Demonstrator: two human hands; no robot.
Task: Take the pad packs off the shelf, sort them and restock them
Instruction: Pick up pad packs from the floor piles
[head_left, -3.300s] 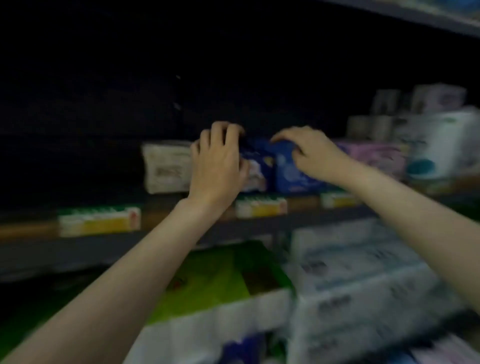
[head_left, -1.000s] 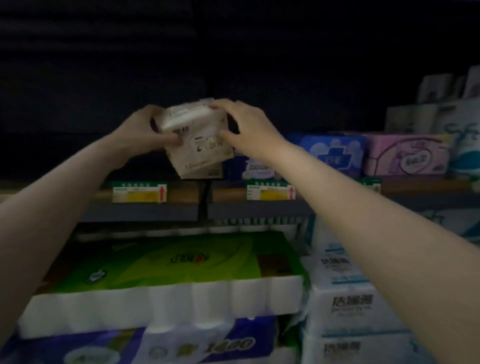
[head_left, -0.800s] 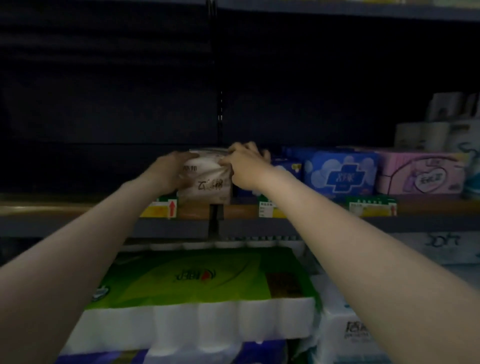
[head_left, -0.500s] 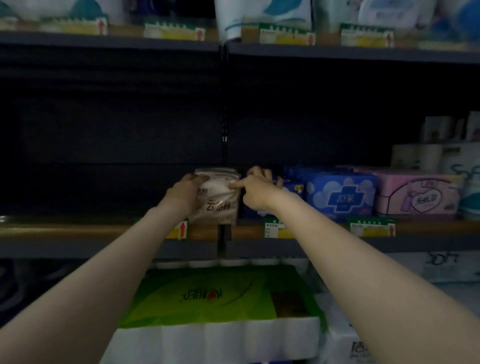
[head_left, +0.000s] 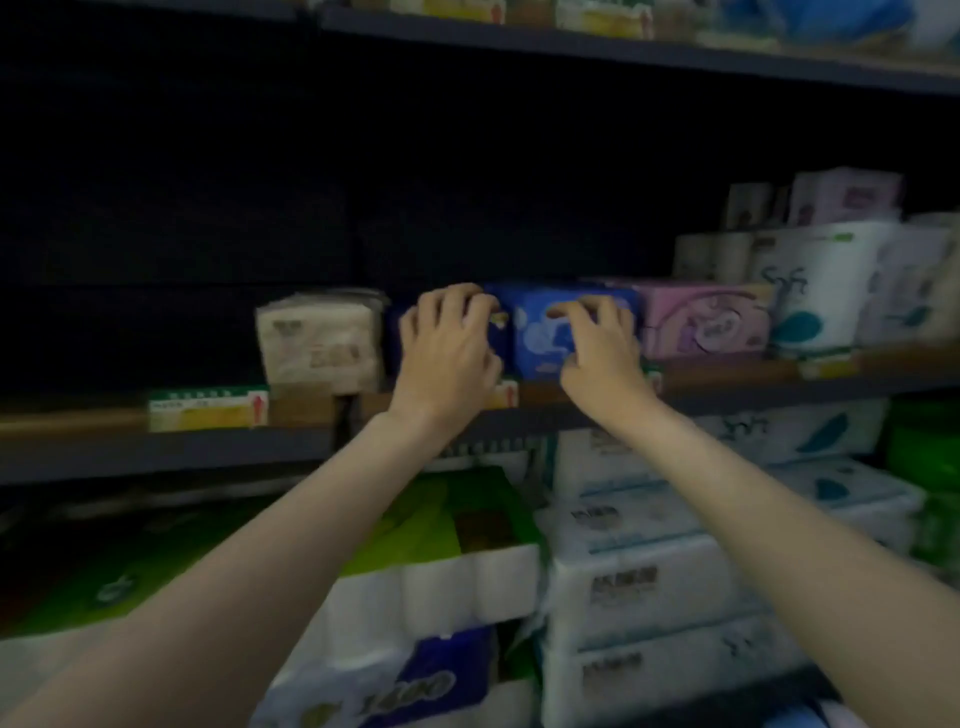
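Dim, blurred shelf (head_left: 78, 421) edge, wood-toned strip with green-yellow price tags (head_left: 208, 408). Left hand (head_left: 447, 348) fingers curled over top of dark blue soft plastic pad pack (head_left: 500, 340); right hand (head_left: 600, 348) fingers curled on front of lighter blue cloud-print pad pack (head_left: 540, 332) just beside. Beige crinkly pack (head_left: 319, 345) standing left, apart from hands. Pink glossy pack (head_left: 706, 322) right. White roll pack (head_left: 815, 291) reading "Soft". Print elsewhere unreadable.
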